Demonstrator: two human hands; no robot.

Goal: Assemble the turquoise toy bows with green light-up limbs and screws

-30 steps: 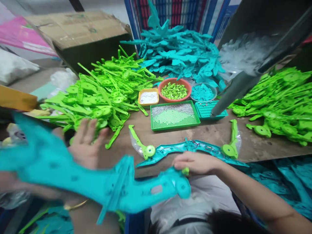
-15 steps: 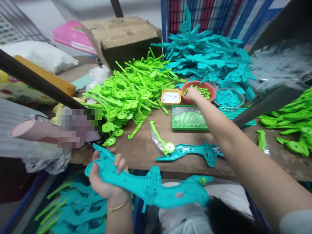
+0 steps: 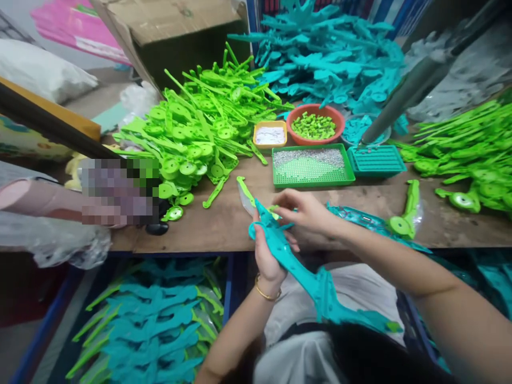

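Observation:
My left hand (image 3: 269, 258) is wrapped round one end of a teal bow-shaped plastic part (image 3: 298, 274), which slants down to the right over my lap. A small green plug (image 3: 394, 326) sits at its lower end. My right hand (image 3: 306, 213) is at the upper end, thumb and fingers pinching a small green plastic piece (image 3: 274, 211) against the teal part. My fingers partly hide that piece. Behind the hands, a green arm with a clear blade (image 3: 246, 193) lies on the table. Another teal part (image 3: 366, 217) lies to the right, with a green arm (image 3: 402, 226) across it.
A red bowl (image 3: 316, 141) of small green pieces stands behind a green basket (image 3: 304, 177) of metal screws. Beside them are a yellow tray (image 3: 270, 145) and a teal basket (image 3: 376, 162). Heaped green arms (image 3: 192, 133) and teal parts (image 3: 328, 58) lie behind. A crate (image 3: 229, 288) holds joined parts.
My right hand has left the red bowl and come to the teal part with a small green piece. My left hand has moved right, turning the teal part more steeply. The view has tilted down.

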